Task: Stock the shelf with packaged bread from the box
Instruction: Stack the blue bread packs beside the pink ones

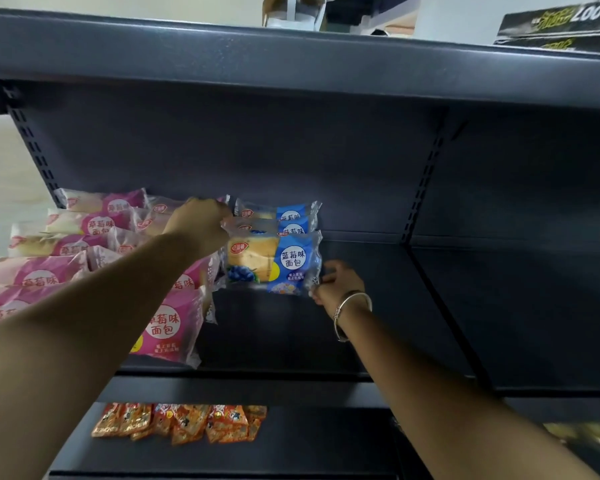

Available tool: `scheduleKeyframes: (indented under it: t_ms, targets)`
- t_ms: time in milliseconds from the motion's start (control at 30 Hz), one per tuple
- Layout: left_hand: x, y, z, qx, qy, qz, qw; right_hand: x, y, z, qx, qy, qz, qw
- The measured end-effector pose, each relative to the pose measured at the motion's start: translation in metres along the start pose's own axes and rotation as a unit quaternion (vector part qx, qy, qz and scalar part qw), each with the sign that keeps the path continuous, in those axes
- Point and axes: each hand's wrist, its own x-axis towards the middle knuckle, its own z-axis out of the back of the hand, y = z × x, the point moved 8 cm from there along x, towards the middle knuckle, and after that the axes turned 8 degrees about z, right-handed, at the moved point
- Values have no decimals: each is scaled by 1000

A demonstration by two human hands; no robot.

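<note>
Centrally, a blue bread pack (274,263) is held on the dark shelf (378,306), pinched at its ends by the left hand (201,225) and right hand (338,280). Pink bread packs (66,244) are stacked leftward; orange snack packets (181,422) lie on the shelf below.

shelf (361,306): dark metal, looking pretty matt
blue bread packs (284,261): glossy clear plastic, crinkling and catching glare
pink bread packs (167,327): same shiny plastic film
bracelet (349,306): polished silvery metal
orange snack packets (187,424): shiny foil-looking wrap
</note>
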Motion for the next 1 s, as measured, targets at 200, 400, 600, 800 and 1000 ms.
scheduleKeyframes:
  t_ms: [200,400,600,800,1000]
  targets:
    - [-10,-4,2,-19,-13,-13,1000,-9,-5,4,-11,2,-22,1000]
    - [-24,-10,11,-42,-28,-33,998,-20,-3,13,-29,-9,-24,999]
    - [-58,-17,26,-94,-53,-54,993,-49,9,14,-63,-50,9,997]
    - [-117,-6,46,-142,-113,-90,979,-110,35,14,-137,-118,71,981]
    - [-185,21,34,-104,-110,-78,985,-180,39,-18,-180,-76,70,978]
